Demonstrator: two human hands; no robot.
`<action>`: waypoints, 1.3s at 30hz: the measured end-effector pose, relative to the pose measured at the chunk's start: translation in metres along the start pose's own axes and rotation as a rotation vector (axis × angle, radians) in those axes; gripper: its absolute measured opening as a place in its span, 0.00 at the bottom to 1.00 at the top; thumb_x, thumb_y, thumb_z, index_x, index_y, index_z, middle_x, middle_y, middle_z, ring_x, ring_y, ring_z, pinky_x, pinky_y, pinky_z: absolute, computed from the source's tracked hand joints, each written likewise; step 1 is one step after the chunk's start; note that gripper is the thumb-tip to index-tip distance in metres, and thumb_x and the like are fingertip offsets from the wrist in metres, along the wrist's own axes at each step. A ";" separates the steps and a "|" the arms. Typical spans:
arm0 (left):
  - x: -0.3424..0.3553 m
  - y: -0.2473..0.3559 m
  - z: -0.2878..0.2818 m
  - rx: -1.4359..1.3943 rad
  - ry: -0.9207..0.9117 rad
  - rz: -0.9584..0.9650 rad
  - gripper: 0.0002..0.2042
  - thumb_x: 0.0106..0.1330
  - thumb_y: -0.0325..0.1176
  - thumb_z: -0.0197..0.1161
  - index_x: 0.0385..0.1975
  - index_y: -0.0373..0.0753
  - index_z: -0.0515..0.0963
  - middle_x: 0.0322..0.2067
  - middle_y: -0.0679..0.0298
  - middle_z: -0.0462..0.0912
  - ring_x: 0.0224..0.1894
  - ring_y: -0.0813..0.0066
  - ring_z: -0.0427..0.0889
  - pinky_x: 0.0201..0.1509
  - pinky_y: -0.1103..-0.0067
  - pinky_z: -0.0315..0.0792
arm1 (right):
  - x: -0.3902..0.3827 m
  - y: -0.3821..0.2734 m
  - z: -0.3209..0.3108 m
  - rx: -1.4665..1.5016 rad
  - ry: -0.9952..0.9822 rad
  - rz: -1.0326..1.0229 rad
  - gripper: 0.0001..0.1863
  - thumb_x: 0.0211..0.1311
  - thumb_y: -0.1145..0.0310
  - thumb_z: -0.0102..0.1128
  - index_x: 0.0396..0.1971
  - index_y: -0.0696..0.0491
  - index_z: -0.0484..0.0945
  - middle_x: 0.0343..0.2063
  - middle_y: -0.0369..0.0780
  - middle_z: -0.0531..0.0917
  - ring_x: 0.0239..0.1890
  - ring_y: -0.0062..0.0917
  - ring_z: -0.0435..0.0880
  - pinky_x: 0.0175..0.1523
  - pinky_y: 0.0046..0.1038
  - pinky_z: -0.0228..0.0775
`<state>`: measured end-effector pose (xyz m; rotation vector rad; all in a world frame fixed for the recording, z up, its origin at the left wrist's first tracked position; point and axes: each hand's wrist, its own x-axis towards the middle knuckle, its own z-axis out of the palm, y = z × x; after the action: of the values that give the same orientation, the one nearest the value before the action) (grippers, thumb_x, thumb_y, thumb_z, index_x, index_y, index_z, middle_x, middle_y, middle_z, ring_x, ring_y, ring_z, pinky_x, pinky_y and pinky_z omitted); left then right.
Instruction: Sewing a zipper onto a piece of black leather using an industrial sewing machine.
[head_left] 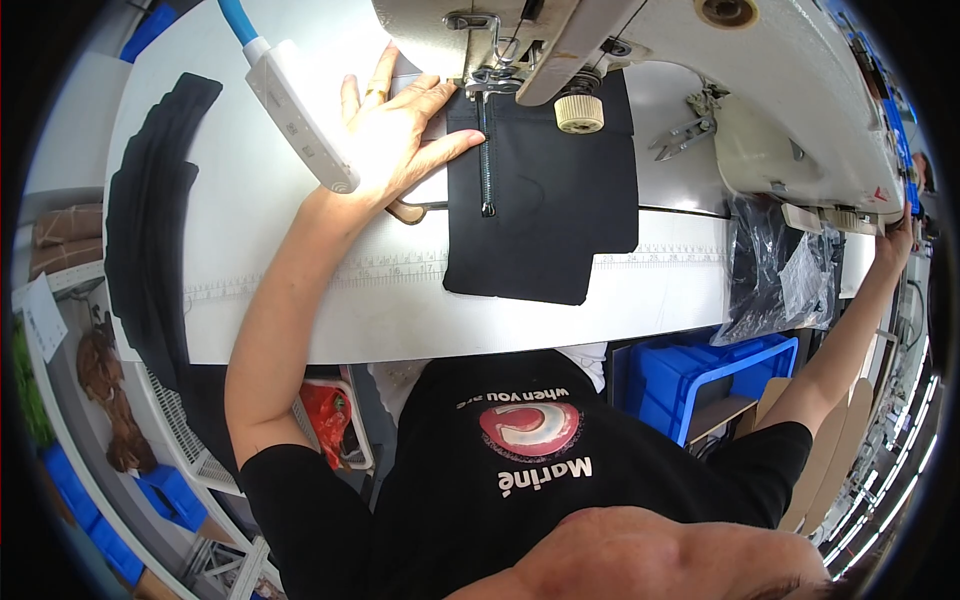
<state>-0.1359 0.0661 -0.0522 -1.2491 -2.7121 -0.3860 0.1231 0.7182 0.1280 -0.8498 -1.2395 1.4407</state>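
A black fabric piece (545, 190) with a zipper (487, 165) lies under the presser foot (490, 85) of a white sewing machine (660, 40). My left hand (395, 130) rests palm down at its left edge, fingers spread, thumb tip beside the zipper. Part of the palm is washed out by bright light. Over at the far right, my right hand (893, 243) reaches up to the end of the machine. Its fingers are mostly hidden there, so what they grip does not show.
A lamp (300, 120) hangs over my left wrist. Black fabric strips (150, 220) are stacked at the left. Thread snips (685, 138) lie behind the fabric piece. Plastic bags (780, 270) lie at the table's right, above a blue crate (660, 385). A printed ruler (340, 278) crosses the table.
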 end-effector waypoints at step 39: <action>-0.002 0.002 0.004 -0.045 0.021 -0.066 0.35 0.59 0.64 0.57 0.56 0.40 0.76 0.59 0.59 0.75 0.73 0.53 0.50 0.68 0.39 0.39 | -0.004 0.030 -0.011 -0.027 -0.115 -0.192 0.25 0.72 0.60 0.41 0.61 0.60 0.66 0.60 0.48 0.72 0.63 0.45 0.69 0.66 0.56 0.59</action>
<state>-0.1328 0.0673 -0.0557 -1.1612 -2.7474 -0.4669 0.1276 0.7181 0.0959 -0.6540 -1.3908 1.3347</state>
